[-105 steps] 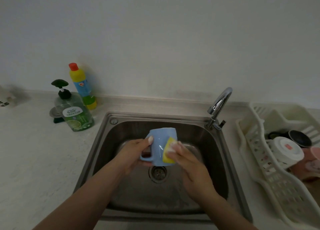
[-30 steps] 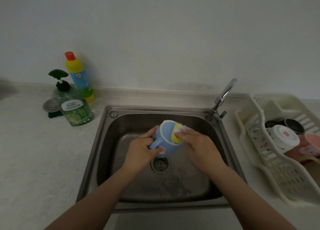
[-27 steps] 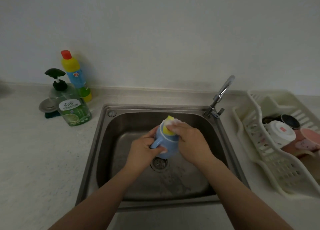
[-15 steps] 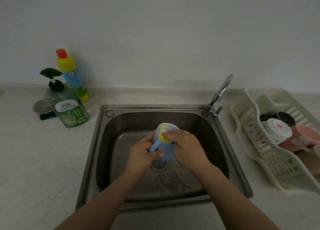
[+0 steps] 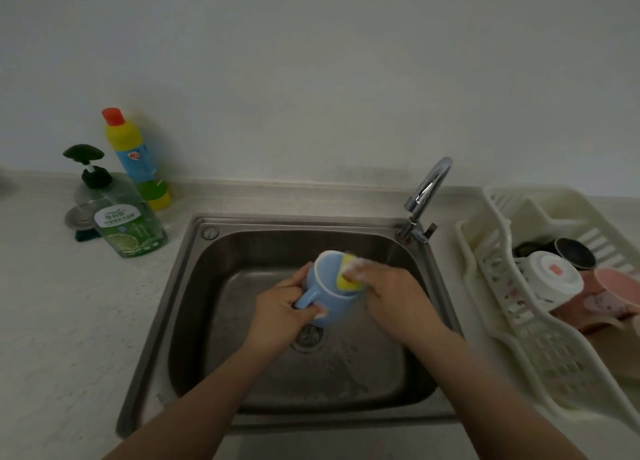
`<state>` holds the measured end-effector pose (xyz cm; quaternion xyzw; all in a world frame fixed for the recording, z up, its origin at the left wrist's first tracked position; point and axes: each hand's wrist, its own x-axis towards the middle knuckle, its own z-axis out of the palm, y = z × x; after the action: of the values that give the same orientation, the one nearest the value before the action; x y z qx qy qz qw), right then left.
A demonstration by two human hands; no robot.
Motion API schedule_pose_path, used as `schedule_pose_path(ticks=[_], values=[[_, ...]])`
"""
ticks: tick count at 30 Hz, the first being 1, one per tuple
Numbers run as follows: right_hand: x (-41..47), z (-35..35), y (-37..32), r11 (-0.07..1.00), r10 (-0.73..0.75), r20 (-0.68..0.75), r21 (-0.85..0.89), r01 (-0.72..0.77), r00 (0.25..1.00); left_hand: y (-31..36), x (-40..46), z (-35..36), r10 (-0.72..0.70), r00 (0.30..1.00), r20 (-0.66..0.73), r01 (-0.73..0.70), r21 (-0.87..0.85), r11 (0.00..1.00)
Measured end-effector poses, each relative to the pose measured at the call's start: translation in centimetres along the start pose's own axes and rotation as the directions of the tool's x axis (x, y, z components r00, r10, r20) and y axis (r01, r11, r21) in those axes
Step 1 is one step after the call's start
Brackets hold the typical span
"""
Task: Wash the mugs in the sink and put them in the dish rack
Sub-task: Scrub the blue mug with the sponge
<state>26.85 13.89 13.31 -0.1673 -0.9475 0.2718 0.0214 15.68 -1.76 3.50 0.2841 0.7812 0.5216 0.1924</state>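
Over the steel sink (image 5: 194, 286) I hold a light blue mug (image 5: 327, 286), tilted with its mouth facing up and away. My left hand (image 5: 282, 307) grips it by the handle. My right hand (image 5: 391, 296) pinches a yellow sponge (image 5: 348, 276) with white foam and presses it on the mug's rim at the right side. The cream dish rack (image 5: 512, 324) on the right holds a white mug (image 5: 549, 276), a pink mug (image 5: 609, 296) and a dark cup (image 5: 575, 253).
The chrome tap (image 5: 427, 196) stands at the sink's back right corner; I see no water running. A green soap pump bottle (image 5: 121, 217), a yellow and blue cleaner bottle (image 5: 133, 158) and a sink plug (image 5: 79, 217) sit on the counter at the left. The drain (image 5: 308, 336) lies below the mug.
The mug has turned from upside down, with the sponge on its side, to mouth up with the sponge worked round its rim. My left hand has kept hold of the handle.
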Motion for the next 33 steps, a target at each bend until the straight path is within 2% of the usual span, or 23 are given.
schedule_pose_path(ticks=[3,6,9,12,16,19,21,25,28,31,33], values=[[1.4,0.1,-0.1,1.000,-0.005,0.006,0.020,0.005,1.000,1.2,-0.1,1.5,-0.046,0.999,-0.007,0.046,-0.044,0.998],[-0.1,-0.2,0.5,0.996,-0.070,0.115,-0.055,0.076,0.991,1.5,0.2,2.0,-0.083,0.994,-0.076,0.077,-0.073,0.994],[-0.7,-1.6,3.1,0.993,-0.041,0.070,-0.110,0.048,0.997,1.7,-0.2,2.5,-0.057,0.998,-0.036,0.056,-0.025,0.998],[0.8,-1.1,3.4,0.997,-0.065,0.027,-0.030,0.066,0.998,2.6,-0.2,3.9,-0.068,0.997,-0.036,0.066,-0.058,0.996],[-0.8,-1.5,3.4,0.990,-0.136,0.103,-0.015,0.138,0.985,2.8,-0.3,4.3,-0.093,0.991,-0.100,0.087,-0.067,0.994],[-0.6,-1.9,5.2,0.994,-0.081,0.056,-0.072,0.085,0.995,2.7,-0.7,4.2,-0.060,0.996,-0.059,0.058,-0.031,0.998],[0.5,-1.5,4.6,0.994,-0.095,0.026,-0.047,0.096,0.995,3.1,-0.7,4.7,-0.063,0.997,-0.049,0.060,-0.065,0.996],[-0.4,-1.2,3.2,0.990,-0.134,0.124,-0.035,0.139,0.983,3.1,-0.4,4.6,-0.110,0.987,-0.115,0.100,-0.090,0.991],[-1.1,-1.7,4.9,0.995,-0.080,0.064,-0.058,0.084,0.995,2.6,-0.7,4.1,-0.061,0.995,-0.080,0.059,-0.028,0.998],[0.7,-1.0,4.2,0.997,-0.059,0.002,0.042,0.059,0.998,2.7,-0.5,4.3,-0.055,0.997,-0.049,0.052,-0.055,0.997],[0.8,-0.5,2.8,0.995,-0.060,0.044,0.086,0.056,0.997,2.8,-0.2,4.2,-0.089,0.993,-0.081,0.083,-0.074,0.994]])
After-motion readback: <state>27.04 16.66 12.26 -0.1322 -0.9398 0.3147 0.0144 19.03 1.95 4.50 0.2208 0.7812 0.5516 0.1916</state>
